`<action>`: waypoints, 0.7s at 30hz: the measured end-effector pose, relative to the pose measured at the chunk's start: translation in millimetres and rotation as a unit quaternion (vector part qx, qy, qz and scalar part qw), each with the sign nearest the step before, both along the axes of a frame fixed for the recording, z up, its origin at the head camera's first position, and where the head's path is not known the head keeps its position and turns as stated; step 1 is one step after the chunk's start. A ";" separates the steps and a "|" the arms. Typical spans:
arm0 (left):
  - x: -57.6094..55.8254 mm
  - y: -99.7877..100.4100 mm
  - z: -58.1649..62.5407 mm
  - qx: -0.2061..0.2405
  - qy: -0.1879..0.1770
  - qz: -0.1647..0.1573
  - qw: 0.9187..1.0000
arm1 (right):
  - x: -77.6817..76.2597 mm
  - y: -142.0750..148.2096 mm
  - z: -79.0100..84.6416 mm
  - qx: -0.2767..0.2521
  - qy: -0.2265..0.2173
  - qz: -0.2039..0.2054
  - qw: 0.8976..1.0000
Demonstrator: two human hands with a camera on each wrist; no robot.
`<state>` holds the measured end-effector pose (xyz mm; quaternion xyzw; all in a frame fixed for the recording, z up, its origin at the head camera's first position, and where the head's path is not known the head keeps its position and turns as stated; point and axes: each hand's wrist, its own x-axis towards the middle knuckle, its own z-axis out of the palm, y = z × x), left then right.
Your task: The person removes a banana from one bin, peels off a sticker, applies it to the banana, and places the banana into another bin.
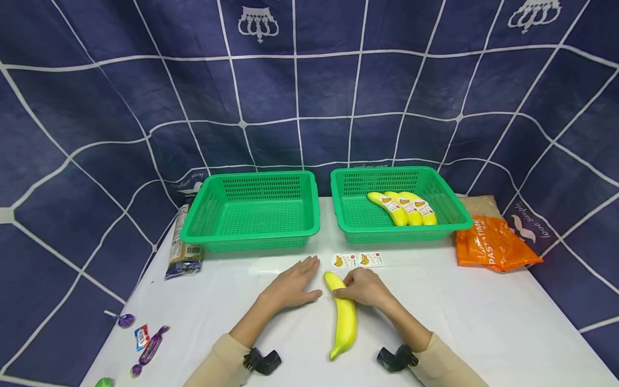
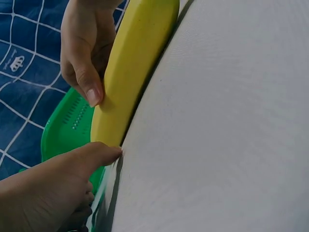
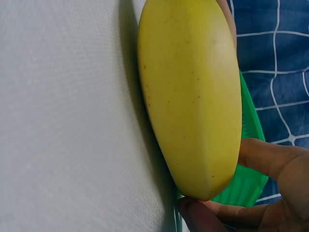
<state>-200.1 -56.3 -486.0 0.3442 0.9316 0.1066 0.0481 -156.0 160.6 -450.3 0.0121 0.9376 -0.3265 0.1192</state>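
Observation:
A yellow banana (image 1: pixel 345 322) lies lengthwise on the white table, with no label on its visible side. My right hand (image 1: pixel 365 287) grips its far part, thumb across the top and fingers bent at its right side; the right wrist view shows this thumb and finger around the banana (image 3: pixel 190 96). My left hand (image 1: pixel 292 285) rests flat left of the banana, fingers straight, over a pale backing strip (image 1: pixel 268 265). In the left wrist view, the left thumb (image 2: pixel 104 152) is close to the banana's end. Two banana-print stickers (image 1: pixel 358 260) lie just beyond the banana.
A green basket (image 1: pixel 263 242) stands at back left. Another green basket (image 1: pixel 401 235) at back right holds three labelled bananas (image 1: pixel 408 209). An orange pasta bag (image 1: pixel 493 242) and a dark-ended packet (image 1: pixel 184 252) flank them. Wrapped sweets (image 1: pixel 151 346) lie at front left.

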 end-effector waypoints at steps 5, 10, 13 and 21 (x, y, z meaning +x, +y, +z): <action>0.1 -0.7 -3.6 0.000 -0.013 0.000 1.000 | 0.2 -0.4 -0.7 0.007 -0.001 0.002 1.000; -0.4 -1.9 -4.2 0.002 -0.024 -0.002 1.000 | 1.3 -0.3 -0.3 0.006 -0.004 0.000 1.000; -0.7 -2.4 -4.1 0.001 -0.028 -0.003 1.000 | 0.7 0.8 -0.5 0.002 -0.003 0.004 1.000; -4.3 -2.3 -7.1 0.007 -0.027 -0.009 1.000 | -1.5 6.0 3.0 -0.003 0.007 0.005 1.000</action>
